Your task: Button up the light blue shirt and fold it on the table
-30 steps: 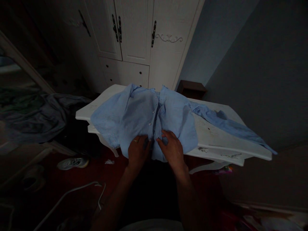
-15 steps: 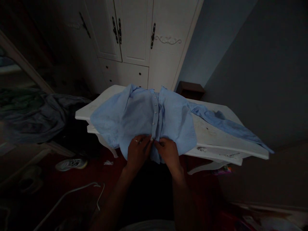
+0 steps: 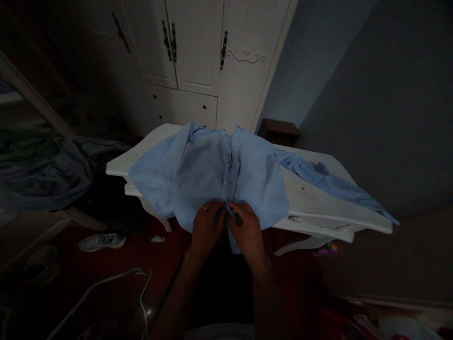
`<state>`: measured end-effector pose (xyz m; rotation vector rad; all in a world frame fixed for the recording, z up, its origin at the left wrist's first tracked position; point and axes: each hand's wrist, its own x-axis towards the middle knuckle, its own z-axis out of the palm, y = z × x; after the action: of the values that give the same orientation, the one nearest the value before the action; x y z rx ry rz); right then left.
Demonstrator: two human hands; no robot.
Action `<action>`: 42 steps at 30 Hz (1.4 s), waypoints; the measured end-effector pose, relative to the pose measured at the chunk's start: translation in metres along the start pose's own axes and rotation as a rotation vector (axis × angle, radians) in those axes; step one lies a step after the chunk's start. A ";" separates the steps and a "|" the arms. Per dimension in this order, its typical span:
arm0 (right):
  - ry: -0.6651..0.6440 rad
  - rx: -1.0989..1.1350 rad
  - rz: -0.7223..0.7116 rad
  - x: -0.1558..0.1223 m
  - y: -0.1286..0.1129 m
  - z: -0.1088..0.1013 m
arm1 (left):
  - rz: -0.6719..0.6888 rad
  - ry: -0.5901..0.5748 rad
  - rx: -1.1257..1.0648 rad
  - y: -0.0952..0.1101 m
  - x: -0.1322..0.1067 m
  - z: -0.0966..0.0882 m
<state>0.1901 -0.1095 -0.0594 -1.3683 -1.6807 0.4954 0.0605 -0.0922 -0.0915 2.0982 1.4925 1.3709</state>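
A light blue button-up shirt (image 3: pixel 201 160) lies front side up across a white table (image 3: pixel 318 208), its collar end away from me. One sleeve stretches out over the table to the right. Down the middle runs the front opening, with small buttons along its left edge. At the lower hem, my left hand (image 3: pixel 208 224) pinches the left front edge, a ring on one finger. Close beside it, my right hand (image 3: pixel 246 229) grips the right front edge, which is lifted and folded between the fingers. Whatever button lies between the fingertips is hidden.
Beyond the table stands a white wardrobe (image 3: pixel 198 52) with dark handles. A small brown box-like stand (image 3: pixel 281 130) sits by the wall. Dark clothes (image 3: pixel 53 165) are heaped at the left. On the red floor lie a sneaker (image 3: pixel 102 242) and a thin white hanger-like frame (image 3: pixel 95 285).
My right hand has drawn the right front edge up and over towards the left one, covering part of the button strip. Both hands have shifted slightly lower. The view has tilted a little.
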 end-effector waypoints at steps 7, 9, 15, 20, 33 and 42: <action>-0.144 0.088 0.026 -0.002 0.005 -0.003 | -0.333 0.061 -0.068 -0.009 -0.010 0.009; -0.171 0.155 0.046 -0.003 0.006 -0.006 | -0.416 0.035 -0.145 -0.009 -0.010 0.013; -0.225 0.321 0.119 -0.005 0.014 -0.013 | -0.499 0.124 -0.330 -0.003 -0.008 0.011; 0.237 0.143 0.257 -0.008 0.035 -0.038 | -0.643 0.157 -0.462 -0.018 -0.015 0.006; 0.262 0.173 0.471 -0.045 0.112 -0.057 | -0.763 0.337 -0.297 -0.113 -0.010 -0.042; 0.018 0.458 0.579 -0.048 0.107 -0.078 | -0.659 0.036 -0.335 -0.110 -0.012 -0.067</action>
<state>0.3150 -0.1376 -0.1182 -1.4812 -1.0392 1.1163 -0.0608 -0.0732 -0.1316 1.2252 1.6217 1.2745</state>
